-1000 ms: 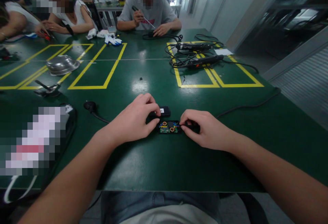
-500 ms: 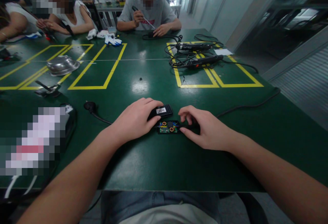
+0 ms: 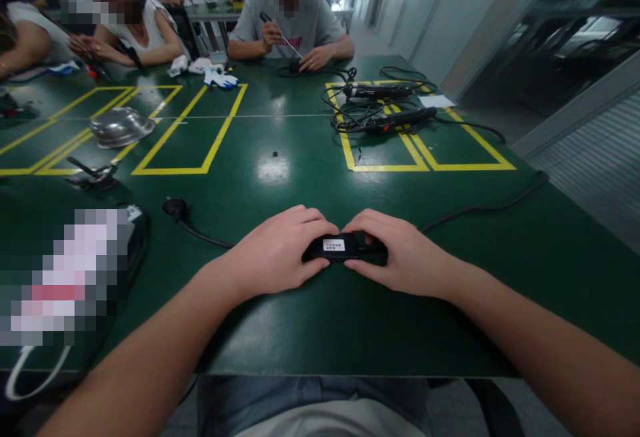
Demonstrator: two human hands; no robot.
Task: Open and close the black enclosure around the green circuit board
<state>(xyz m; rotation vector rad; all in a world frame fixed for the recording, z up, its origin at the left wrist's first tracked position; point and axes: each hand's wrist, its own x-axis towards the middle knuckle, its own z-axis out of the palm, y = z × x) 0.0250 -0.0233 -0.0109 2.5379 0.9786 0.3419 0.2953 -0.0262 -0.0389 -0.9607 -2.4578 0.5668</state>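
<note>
Between my two hands lies a small black plastic case (image 3: 345, 248) with a white label on top, set into a power cord. Its cover is on, so the circuit board inside is hidden. My left hand (image 3: 287, 247) grips the left end, thumb at the near edge and fingers at the far edge. At the right end, my right hand (image 3: 395, 250) pinches the case the same way. A black cord (image 3: 205, 238) leads left from under my left hand to a plug (image 3: 175, 208). Another black cord (image 3: 485, 208) runs off to the right.
Electric screwdrivers (image 3: 400, 119) with tangled cables lie at the back right. A metal bowl (image 3: 121, 127) and a small dark metal part (image 3: 93, 174) are at left, near a blurred-out object (image 3: 70, 277). Across the table (image 3: 275, 317), a person (image 3: 293, 24) holds a screwdriver.
My left hand has brought the labelled cover down onto the open case, covering the circuit board. My right hand has closed in on the case's right end.
</note>
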